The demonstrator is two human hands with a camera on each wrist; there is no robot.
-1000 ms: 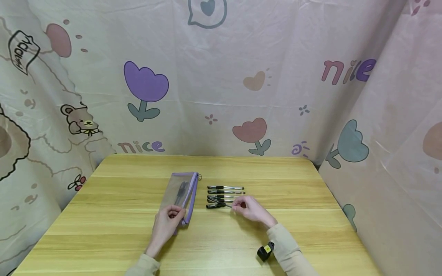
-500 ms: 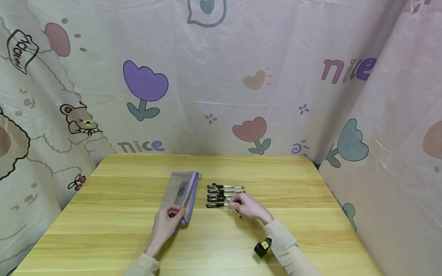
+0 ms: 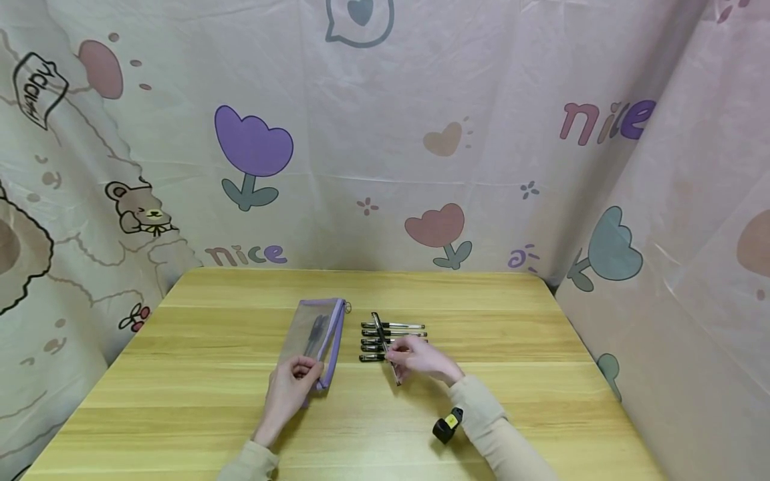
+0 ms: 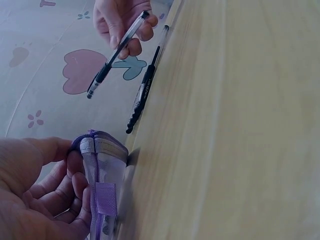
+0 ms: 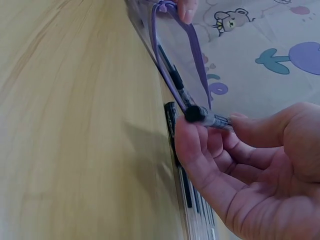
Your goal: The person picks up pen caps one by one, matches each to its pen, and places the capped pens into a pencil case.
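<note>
My left hand (image 3: 291, 386) pinches the near end of a clear purple-edged pencil pouch (image 3: 319, 339) lying on the wooden table (image 3: 180, 387); its purple rim (image 4: 97, 165) sits between my fingers. One dark pen shows inside the pouch. My right hand (image 3: 421, 357) holds a black-capped clear pen (image 3: 385, 347) lifted off the table, cap pointing away from me. That held pen (image 4: 116, 52) hangs in the air above the row. Several like pens (image 3: 391, 334) lie in a row just right of the pouch. The held pen (image 5: 207, 118) points toward the open pouch mouth (image 5: 175, 65).
A printed cloth backdrop (image 3: 385, 147) closes in the table at the back and both sides. A small black device with a yellow mark (image 3: 448, 424) is strapped to my right wrist. Bare wood (image 3: 511, 321) lies right of the pens.
My right hand picked one pen out of the row, raised it and swung it from lying sideways to pointing away from me, moving slightly left. The left hand stayed on the pouch.
</note>
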